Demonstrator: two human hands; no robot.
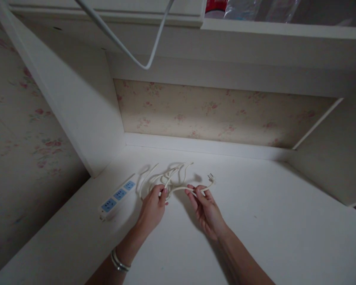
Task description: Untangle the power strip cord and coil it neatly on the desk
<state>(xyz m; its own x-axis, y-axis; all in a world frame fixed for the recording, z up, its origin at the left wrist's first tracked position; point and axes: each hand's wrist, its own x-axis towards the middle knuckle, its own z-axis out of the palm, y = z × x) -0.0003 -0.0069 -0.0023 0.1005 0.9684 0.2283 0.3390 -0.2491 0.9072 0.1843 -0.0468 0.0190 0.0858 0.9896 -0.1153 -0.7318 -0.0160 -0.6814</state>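
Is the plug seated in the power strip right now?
No, the plug shows bare prongs near the right hand, apart from the power strip.

A home, most likely a desk nook in a room, is suggested by the cream wallpaper with pink roses [210,109], by which the smooth white desktop [269,233] is backed, and by the white overhead shelf [284,32], where clear plastic items [243,9] are held.

power strip [116,200] on desk [267,237] | cable [181,189] right of strip | plug [211,180] (cable's end) farther right
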